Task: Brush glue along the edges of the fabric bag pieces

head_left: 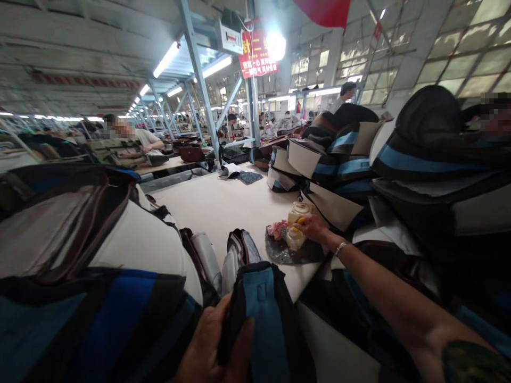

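My left hand (223,340) is closed on the edge of a black fabric piece with a blue stripe (260,298), thumb on the near side. This piece stands upright in front of me at the table's near edge. My right hand (313,227) reaches out to the right, its fingers pinched round a small yellow-handled tool (298,223). The tool's working end is hidden at a crusted, cream-coloured container (295,239). Under the container lies a dark, stained slab (289,256), with a crumpled pink cloth (277,229) at its left side.
Stacked black, blue and beige curved pieces (323,159) crowd the right side. Another heap of layered panels (120,234) rises at left. The pale tabletop (215,199) carries small fabric scraps (250,177) at its far end. A person (139,139) works beyond, left.
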A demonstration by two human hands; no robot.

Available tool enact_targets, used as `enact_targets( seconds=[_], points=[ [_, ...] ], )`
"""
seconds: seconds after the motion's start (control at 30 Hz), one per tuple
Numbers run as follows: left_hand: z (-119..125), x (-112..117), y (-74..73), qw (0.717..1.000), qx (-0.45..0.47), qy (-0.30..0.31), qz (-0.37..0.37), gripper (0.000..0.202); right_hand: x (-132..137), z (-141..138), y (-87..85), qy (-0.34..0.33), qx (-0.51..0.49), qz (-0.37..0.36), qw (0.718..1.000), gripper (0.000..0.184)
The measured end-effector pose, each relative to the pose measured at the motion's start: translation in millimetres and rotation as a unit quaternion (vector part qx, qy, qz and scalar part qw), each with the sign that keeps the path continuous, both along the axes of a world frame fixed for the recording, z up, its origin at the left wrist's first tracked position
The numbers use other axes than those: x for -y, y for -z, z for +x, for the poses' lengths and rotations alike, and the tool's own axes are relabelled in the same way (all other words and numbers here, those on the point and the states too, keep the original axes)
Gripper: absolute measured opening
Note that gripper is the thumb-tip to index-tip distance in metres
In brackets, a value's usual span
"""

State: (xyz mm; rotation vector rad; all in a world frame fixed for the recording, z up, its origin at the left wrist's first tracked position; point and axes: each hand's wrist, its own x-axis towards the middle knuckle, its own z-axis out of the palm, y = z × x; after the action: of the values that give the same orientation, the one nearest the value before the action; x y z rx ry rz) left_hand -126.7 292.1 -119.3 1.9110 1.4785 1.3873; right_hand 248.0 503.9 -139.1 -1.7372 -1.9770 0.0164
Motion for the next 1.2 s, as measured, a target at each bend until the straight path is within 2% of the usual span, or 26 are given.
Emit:
enact_targets(
  seconds=[0.23, 0.33, 0.5, 0.6, 0.67, 0.87, 0.97, 1.1, 1.2],
  points=[
    [13.7, 4.7, -18.8, 0.998, 0.042, 0.017, 0.034, 0.044, 49.9, -1.5, 5.5, -0.055, -0.012, 0.023, 0.998, 0.011],
    [16.1, 5.7, -23.6, 0.997, 0.054, 0.036, 0.043, 0.04, 60.0, -0.5, 6.7, -0.031, -0.057, 0.053, 0.996, 0.005],
    [23.7, 6.6, -27.4, 0.996, 0.083, 0.029, 0.022, 0.039, 52.4, -4.4, 18.3, 0.119, -0.183, 0.093, 0.971, 0.031],
    [24.4, 6.8, -28.3, 0.994, 0.097, 0.039, 0.02, 0.04, 54.0, -4.0, 27.3, 0.174, -0.229, 0.099, 0.953, 0.025],
    [23.5, 7.6, -28.7, 0.993, 0.104, 0.052, 0.011, 0.038, 59.1, -1.7, 30.5, 0.182, -0.246, 0.105, 0.946, 0.021],
    [25.1, 9.5, -31.6, 0.987, 0.142, 0.079, -0.022, 0.037, 69.4, 5.1, 36.2, 0.171, -0.317, 0.092, 0.928, 0.026],
    [28.1, 9.4, -32.9, 0.984, 0.154, 0.084, -0.034, 0.039, 62.9, 8.5, 37.7, 0.185, -0.347, 0.074, 0.916, 0.027],
    [30.7, 11.5, -33.5, 0.981, 0.168, 0.084, -0.042, 0.041, 48.1, 14.1, 32.9, 0.245, -0.369, 0.08, 0.893, 0.033],
    [30.5, 13.0, -34.1, 0.984, 0.163, 0.069, -0.035, 0.043, 44.8, 17.5, 24.4, 0.253, -0.335, 0.096, 0.903, 0.031]
  ],
)
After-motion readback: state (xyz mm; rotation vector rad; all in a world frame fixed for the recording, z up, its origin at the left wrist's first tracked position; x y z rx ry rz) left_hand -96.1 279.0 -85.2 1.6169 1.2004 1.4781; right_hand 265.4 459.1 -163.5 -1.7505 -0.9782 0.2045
